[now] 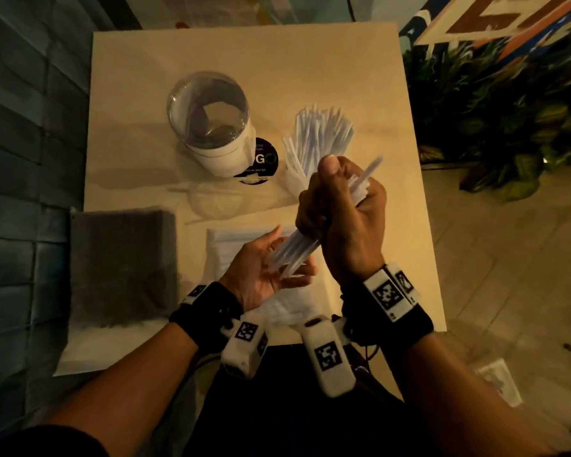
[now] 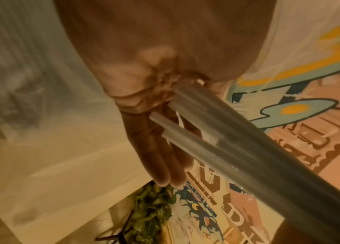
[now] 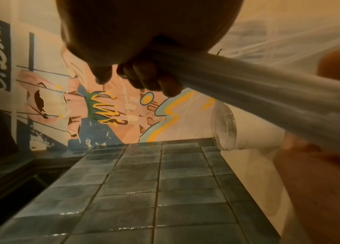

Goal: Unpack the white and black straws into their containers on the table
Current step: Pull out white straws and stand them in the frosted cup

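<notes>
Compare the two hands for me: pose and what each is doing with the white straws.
The right hand is fisted round the bundle of white straws, thumb up; the left hand lies palm-up with straight fingers. The right hand grips the bundle's middle; the left hand only props its lower ends. Both touch the same bundle above the table.

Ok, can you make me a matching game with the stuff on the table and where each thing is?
Things:
1. bundle of white straws
2. pack of black straws
3. domed cup
4. straws in the clear container

Places:
A. standing upright on the table's far right
B. held in the right hand
C. flat at the table's near left
D. beside a dark round sticker

Pairs: 1-B, 2-C, 3-D, 4-A
</notes>
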Demonstrator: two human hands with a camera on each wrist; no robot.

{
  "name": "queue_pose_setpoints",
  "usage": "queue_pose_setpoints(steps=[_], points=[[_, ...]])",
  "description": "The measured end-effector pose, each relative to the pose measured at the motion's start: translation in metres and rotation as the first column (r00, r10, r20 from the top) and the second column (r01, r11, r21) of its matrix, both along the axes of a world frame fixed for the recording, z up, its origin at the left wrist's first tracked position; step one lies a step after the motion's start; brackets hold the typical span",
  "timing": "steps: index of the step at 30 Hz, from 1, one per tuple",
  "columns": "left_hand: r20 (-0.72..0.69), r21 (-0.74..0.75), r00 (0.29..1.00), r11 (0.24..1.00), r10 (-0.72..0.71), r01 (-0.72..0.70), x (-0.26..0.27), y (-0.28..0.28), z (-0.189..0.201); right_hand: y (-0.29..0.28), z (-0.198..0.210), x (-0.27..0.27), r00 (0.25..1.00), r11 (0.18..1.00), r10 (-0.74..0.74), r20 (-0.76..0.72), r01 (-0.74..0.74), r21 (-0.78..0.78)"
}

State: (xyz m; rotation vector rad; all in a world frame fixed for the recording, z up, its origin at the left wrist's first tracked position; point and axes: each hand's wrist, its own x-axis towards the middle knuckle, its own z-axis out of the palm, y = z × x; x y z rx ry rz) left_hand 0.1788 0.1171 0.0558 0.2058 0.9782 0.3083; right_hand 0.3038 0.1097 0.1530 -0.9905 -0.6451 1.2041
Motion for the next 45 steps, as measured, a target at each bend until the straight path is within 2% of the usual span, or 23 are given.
queue_pose_setpoints(steps=[4, 9, 14, 17, 20, 22, 24, 26, 27, 29, 32, 36, 38, 41, 43, 45], points=[[-0.031, 0.017, 0.999, 1.000, -0.007, 0.007, -0.002, -0.007, 0.004, 0.000, -0.003, -0.002, 0.997, 0.999, 0.023, 0.072, -0.025, 0.026], [0.011, 0.040, 1.000, 0.999, 0.010, -0.010, 0.001, -0.007, 0.008, -0.005, -0.017, 0.000, 0.959, 0.986, 0.167, 0.227, -0.159, -0.052], [-0.067, 0.156, 0.991, 0.980, -0.112, 0.121, 0.006, -0.003, 0.008, -0.012, -0.035, 0.001, 0.944, 0.969, 0.242, 0.225, -0.221, -0.114], [-0.168, 0.222, 0.971, 0.953, -0.173, 0.208, 0.011, 0.006, 0.007, -0.008, -0.038, 0.008, 0.956, 0.979, 0.196, 0.220, -0.177, -0.103], [-0.319, 0.334, 0.930, 0.897, -0.182, 0.290, 0.014, 0.021, 0.004, 0.010, -0.028, 0.031, 0.976, 0.996, 0.088, 0.199, -0.081, -0.044], [-0.434, 0.454, 0.895, 0.831, -0.109, 0.321, 0.016, 0.035, -0.001, 0.031, -0.019, 0.054, 0.989, 1.000, -0.012, 0.151, 0.011, 0.010], [-0.562, 0.581, 0.825, 0.738, 0.056, 0.345, 0.017, 0.050, -0.009, 0.055, -0.010, 0.076, 0.981, 0.993, -0.112, 0.158, 0.104, 0.057], [-0.626, 0.671, 0.743, 0.648, 0.237, 0.359, 0.015, 0.064, -0.016, 0.079, -0.003, 0.093, 0.957, 0.981, -0.183, 0.225, 0.163, 0.104], [-0.632, 0.694, 0.723, 0.620, 0.279, 0.368, 0.015, 0.069, -0.019, 0.091, -0.003, 0.098, 0.944, 0.976, -0.208, 0.257, 0.185, 0.114], [-0.608, 0.717, 0.751, 0.585, 0.259, 0.379, 0.015, 0.077, -0.026, 0.110, -0.008, 0.102, 0.925, 0.973, -0.229, 0.303, 0.204, 0.110], [-0.561, 0.740, 0.812, 0.539, 0.163, 0.402, 0.023, 0.086, -0.040, 0.126, -0.030, 0.097, 0.891, 0.986, -0.164, 0.423, 0.166, 0.033], [-0.612, 0.745, 0.779, 0.433, 0.141, 0.507, 0.038, 0.100, -0.060, 0.131, -0.060, 0.087, 0.814, 0.995, -0.045, 0.579, 0.088, -0.046], [-0.642, 0.713, 0.756, 0.463, 0.127, 0.527, 0.044, 0.108, -0.064, 0.129, -0.064, 0.091, 0.777, 0.995, -0.055, 0.627, 0.096, -0.031], [-0.644, 0.700, 0.758, 0.483, 0.108, 0.526, 0.050, 0.118, -0.062, 0.120, -0.070, 0.111, 0.769, 0.994, -0.098, 0.632, 0.100, 0.032], [-0.622, 0.711, 0.778, 0.486, 0.096, 0.509, 0.052, 0.122, -0.061, 0.108, -0.083, 0.130, 0.727, 0.999, -0.038, 0.686, 0.044, 0.009], [-0.615, 0.717, 0.785, 0.469, 0.075, 0.516, 0.051, 0.129, -0.062, 0.094, -0.101, 0.146, 0.668, 0.995, 0.099, 0.738, -0.052, -0.086]])
